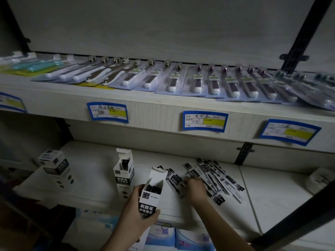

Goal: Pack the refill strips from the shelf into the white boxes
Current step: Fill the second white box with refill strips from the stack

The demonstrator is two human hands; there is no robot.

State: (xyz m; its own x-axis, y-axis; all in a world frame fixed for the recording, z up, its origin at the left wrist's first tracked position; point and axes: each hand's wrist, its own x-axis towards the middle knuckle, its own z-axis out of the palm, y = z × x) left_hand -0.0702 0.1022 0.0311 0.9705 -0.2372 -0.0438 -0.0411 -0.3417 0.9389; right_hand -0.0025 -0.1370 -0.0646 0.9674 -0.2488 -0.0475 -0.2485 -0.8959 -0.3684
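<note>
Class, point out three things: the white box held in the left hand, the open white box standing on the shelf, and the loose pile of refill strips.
Held white box (149, 200), head view: its printed front face.
Standing white box (124, 175), head view: its front face.
Refill strips (220, 175), head view: middle of the pile.

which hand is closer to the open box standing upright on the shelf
Left. The left hand, gripping another white box, sits just below the standing box; the right hand is farther right, on the loose refill strips.
</note>
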